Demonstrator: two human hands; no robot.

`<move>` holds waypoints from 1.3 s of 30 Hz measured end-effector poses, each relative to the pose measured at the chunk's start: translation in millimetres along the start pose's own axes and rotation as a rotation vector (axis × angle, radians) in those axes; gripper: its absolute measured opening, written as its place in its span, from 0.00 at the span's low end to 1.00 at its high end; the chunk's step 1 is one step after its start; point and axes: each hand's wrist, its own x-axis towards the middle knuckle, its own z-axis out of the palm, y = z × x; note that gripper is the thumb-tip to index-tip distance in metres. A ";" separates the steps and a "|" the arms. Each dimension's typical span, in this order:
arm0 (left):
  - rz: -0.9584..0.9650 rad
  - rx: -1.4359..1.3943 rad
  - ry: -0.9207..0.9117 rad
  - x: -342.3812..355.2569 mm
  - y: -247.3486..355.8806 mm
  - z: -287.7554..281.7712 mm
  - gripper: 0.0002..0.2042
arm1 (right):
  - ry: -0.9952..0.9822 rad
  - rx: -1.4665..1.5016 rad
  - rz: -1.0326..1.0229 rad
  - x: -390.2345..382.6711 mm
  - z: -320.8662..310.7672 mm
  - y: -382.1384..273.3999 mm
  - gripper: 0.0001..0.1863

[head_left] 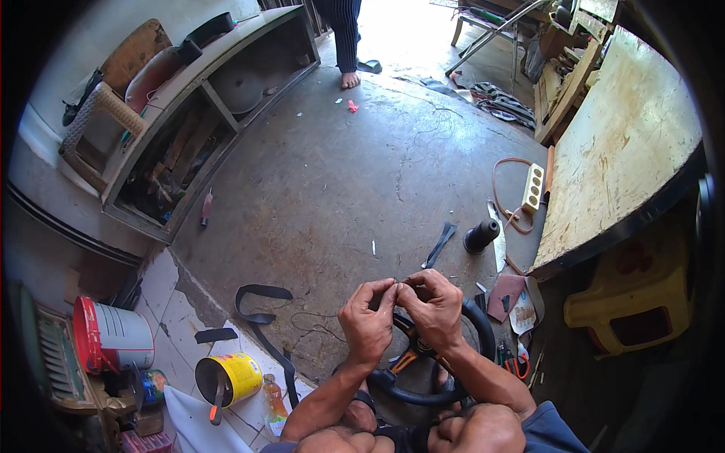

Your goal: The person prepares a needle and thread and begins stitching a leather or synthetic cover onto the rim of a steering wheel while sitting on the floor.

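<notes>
Yellow tin (245, 374): printing on its side, too small to read
White bucket with red rim (125, 337): rows of fine print, illegible
Blue can (155, 385): coloured label, wording unclear at this size
</notes>
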 end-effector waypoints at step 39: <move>0.011 0.027 -0.020 -1.7 -1.1 -1.3 0.07 | -0.024 0.030 -0.006 -2.0 -0.5 2.6 0.09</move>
